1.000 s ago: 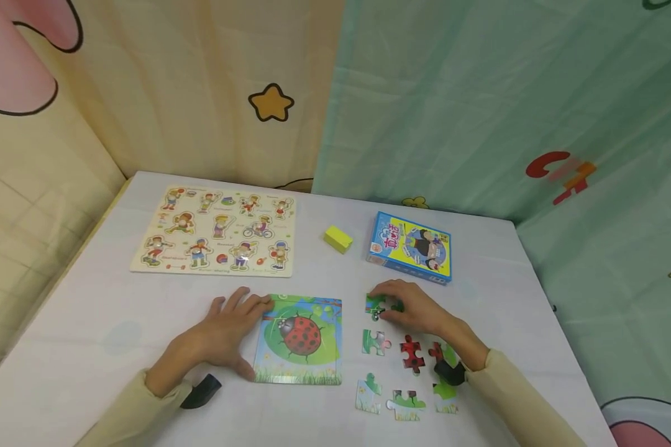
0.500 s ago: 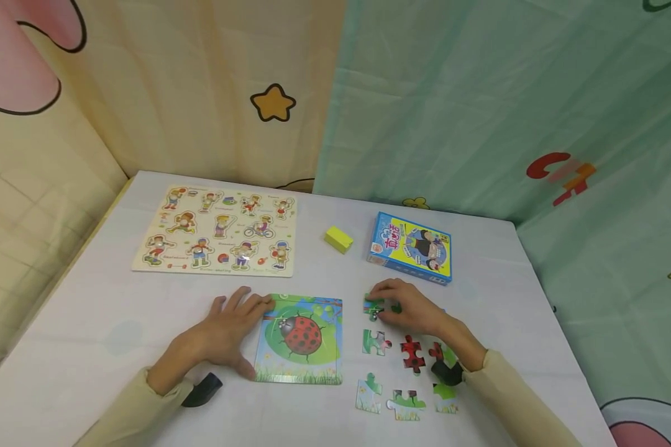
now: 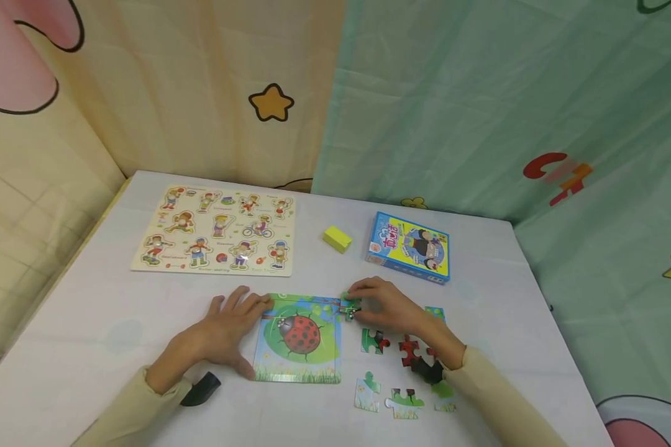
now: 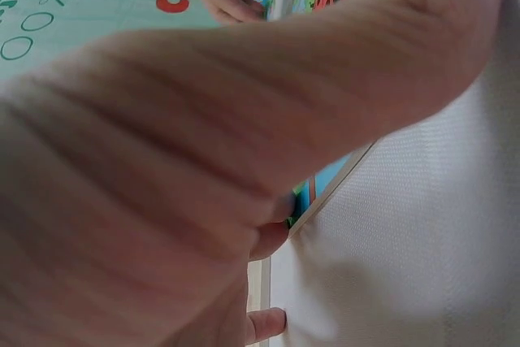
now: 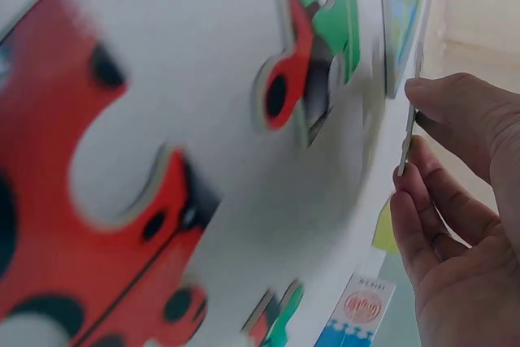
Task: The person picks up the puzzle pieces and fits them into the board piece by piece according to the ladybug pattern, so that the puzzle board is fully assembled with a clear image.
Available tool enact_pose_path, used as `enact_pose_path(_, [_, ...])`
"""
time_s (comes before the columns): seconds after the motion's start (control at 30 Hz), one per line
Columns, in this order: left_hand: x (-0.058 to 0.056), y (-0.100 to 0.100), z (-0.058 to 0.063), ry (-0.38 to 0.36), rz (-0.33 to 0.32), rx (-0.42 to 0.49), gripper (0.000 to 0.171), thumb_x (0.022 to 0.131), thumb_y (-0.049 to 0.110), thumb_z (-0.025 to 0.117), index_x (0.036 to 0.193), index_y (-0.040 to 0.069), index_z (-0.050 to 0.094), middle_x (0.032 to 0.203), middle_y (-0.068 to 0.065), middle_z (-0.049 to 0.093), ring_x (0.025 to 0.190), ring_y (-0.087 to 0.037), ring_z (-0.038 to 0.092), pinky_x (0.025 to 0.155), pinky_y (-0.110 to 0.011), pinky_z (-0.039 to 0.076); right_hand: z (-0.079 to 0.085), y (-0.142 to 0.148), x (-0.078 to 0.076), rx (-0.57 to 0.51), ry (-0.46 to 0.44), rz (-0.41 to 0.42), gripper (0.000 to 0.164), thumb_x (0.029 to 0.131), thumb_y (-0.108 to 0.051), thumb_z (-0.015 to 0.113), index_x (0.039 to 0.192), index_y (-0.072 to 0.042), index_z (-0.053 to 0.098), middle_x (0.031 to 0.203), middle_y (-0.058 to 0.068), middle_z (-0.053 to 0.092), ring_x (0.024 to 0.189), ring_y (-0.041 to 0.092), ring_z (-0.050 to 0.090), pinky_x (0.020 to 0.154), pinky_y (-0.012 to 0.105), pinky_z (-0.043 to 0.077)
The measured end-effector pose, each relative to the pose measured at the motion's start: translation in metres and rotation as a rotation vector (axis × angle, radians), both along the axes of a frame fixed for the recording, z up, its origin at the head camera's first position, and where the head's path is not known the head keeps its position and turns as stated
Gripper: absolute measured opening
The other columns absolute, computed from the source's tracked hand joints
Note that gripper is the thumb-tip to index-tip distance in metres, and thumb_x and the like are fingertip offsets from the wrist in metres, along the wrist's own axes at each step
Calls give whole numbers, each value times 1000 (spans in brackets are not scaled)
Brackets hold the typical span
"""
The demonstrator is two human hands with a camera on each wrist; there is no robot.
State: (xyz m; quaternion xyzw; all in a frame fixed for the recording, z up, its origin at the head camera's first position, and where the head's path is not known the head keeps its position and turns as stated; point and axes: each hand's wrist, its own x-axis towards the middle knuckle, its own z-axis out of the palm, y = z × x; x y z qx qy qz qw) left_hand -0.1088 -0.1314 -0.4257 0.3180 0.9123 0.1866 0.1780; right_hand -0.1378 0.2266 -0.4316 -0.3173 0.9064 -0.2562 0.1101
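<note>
A square ladybug puzzle board (image 3: 299, 340) lies flat on the white table. My left hand (image 3: 223, 329) rests spread along its left edge, fingertips at the upper left corner and thumb (image 4: 390, 46) at the lower left. My right hand (image 3: 388, 305) pinches a green and blue puzzle piece (image 3: 348, 307) between thumb and fingers, right at the board's upper right corner; the piece shows edge-on in the right wrist view. Loose below that hand lie a green and red puzzle piece (image 3: 373, 341), a red puzzle piece (image 3: 407, 351) and several others, some partly hidden by the right forearm.
A wooden board with sports figures (image 3: 215, 231) lies at the back left. Behind the hands stand a small yellow block (image 3: 337, 239) and a blue and yellow card box (image 3: 408, 248). Curtains rise behind the table's back edge.
My right hand has carried the green and blue puzzle piece left, from among the loose pieces to the board's upper right corner. The left hand and the board stay put.
</note>
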Motion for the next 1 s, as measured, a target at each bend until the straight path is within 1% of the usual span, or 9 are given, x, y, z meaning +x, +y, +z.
enact_pose_path(0.17, [0,0,-1,-26,16,-12,120,54,48,96,149,3,38,151,-16,38,143,-48,21,104,-78,22,3,-16,-1,-14,-5,41,34,91,-16,73,124,-7,71,129,4,63,124,23,55,104,44,48])
enact_pose_path(0.3, [1,1,-2,-40,24,-15,122,54,48,96,149,1,35,150,-17,37,144,-49,20,106,-79,20,4,-28,-3,2,-7,65,33,92,-17,72,124,-8,71,130,3,63,124,21,54,104,41,48])
enact_pose_path(0.47, [2,1,-2,-25,18,-17,118,54,48,96,146,2,38,153,-17,36,144,-49,21,106,-79,21,5,-46,-4,35,-11,103,33,94,-20,71,125,-9,70,131,2,62,124,19,53,105,37,47])
enact_pose_path(0.63, [3,1,-1,7,3,-24,110,54,47,95,142,4,43,157,-14,35,144,-49,22,105,-79,24,8,-62,-4,43,-11,147,33,94,-20,72,125,-8,70,131,4,62,124,20,54,106,37,47])
enact_pose_path(0.73, [3,1,-1,24,1,-35,110,54,47,95,142,5,44,157,-12,35,144,-49,22,104,-78,26,9,-71,-5,44,-1,166,34,93,-20,72,124,-7,70,131,4,63,124,20,54,107,36,47])
enact_pose_path(0.9, [4,2,0,18,12,-49,112,55,48,95,143,4,42,157,-13,34,145,-49,22,105,-79,25,11,-84,-7,53,25,187,32,94,-22,72,123,-7,71,130,4,63,124,20,54,108,33,46])
enact_pose_path(1.0, [4,2,1,10,17,-57,112,55,49,94,142,3,41,157,-13,34,145,-49,22,106,-79,24,10,-91,-9,69,13,187,32,94,-23,71,123,-9,71,132,3,63,125,19,54,109,32,45])
